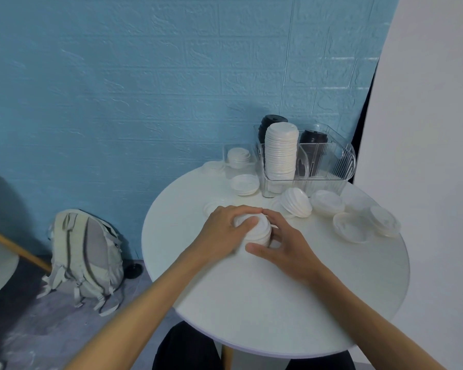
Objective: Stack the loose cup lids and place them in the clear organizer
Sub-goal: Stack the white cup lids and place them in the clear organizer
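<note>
A short stack of white cup lids (257, 230) stands on the round white table (251, 303), a little left of its middle. My left hand (222, 231) curls over the stack's top and left side. My right hand (284, 244) cups its right side, thumb at the front. The clear organizer (329, 161) sits at the table's back edge with a tall column of white lids (280, 152) and two stacks of black lids (312, 141) in it. Loose white lids (297, 202) lie in front of it and to the right (353, 227).
A smaller clear box (238, 158) with white lids stands left of the organizer, with a low lid pile (245, 185) before it. A grey backpack (84, 259) leans on the blue wall at floor level, left. A white wall (425, 156) closes the right.
</note>
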`<state>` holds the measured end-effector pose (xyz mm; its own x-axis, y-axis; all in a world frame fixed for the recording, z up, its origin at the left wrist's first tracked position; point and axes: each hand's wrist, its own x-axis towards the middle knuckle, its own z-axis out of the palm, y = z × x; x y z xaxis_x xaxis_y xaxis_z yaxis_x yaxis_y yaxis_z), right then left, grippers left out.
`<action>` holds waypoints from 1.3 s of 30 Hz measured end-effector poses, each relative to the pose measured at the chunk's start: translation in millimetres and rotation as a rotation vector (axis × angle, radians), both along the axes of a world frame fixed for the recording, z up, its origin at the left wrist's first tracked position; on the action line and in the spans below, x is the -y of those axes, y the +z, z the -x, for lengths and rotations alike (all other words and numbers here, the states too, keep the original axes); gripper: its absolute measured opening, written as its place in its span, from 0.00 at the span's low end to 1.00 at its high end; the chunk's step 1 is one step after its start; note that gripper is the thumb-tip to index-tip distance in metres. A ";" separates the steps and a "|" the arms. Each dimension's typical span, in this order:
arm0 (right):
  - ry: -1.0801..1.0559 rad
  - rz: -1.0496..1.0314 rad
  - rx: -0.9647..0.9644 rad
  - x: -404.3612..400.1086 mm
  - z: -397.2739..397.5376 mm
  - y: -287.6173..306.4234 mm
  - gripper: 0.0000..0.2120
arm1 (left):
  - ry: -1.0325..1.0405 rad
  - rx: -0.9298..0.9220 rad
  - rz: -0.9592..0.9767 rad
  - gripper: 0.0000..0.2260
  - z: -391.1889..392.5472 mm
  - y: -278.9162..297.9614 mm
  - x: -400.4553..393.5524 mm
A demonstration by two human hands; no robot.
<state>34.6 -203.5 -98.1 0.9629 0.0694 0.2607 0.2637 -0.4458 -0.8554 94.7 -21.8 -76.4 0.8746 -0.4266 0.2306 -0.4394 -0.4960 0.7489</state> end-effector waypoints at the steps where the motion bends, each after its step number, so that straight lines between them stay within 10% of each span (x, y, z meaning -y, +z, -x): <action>1: -0.002 -0.011 -0.002 0.1 0.1 -0.3 0.30 | 0.005 0.005 -0.007 0.16 -1.4 -2.8 0.3; 16: 0.021 0.006 -0.023 -2.4 2.7 0.7 0.31 | 0.108 0.100 -0.062 0.12 9.2 4.3 -5.2; 23: 0.016 -0.032 -0.066 -0.4 -1.4 -3.6 0.40 | 0.144 -0.121 -0.185 0.35 -26.4 22.8 -31.1; 34: 0.030 -0.010 -0.039 -0.1 -2.8 -3.5 0.31 | 0.155 -0.051 -0.440 0.19 -40.0 6.7 -27.6; 39: 0.019 -0.006 -0.039 0.1 -2.7 -4.3 0.29 | 0.097 -0.038 -0.289 0.35 -43.4 17.0 -31.2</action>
